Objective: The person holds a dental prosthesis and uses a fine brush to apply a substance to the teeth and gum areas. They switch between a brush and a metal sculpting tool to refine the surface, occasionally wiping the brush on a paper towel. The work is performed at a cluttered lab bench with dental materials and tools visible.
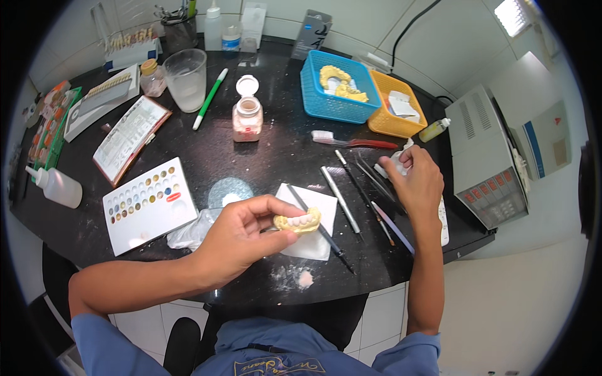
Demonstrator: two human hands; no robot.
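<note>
Dental cast (297, 222), yellow with white teeth, pinched in the fingers (271, 205) of the left hand (233, 235), held over a white sheet (307, 249) on the black worktop (282, 163). Farther right, near a red-handled toothbrush (357, 142), right hand (419, 182) curled at crumpled white tissue (409, 143); finger grip there impossible to tell.

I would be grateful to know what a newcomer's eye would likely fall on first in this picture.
Probably the yellow dental cast with its row of white teeth, held in the left hand near the front of the black table. Next might come the bright blue basket with more yellow casts inside, toward the back right. The white palette with rows of coloured wells, on the left, may also catch attention.
</note>
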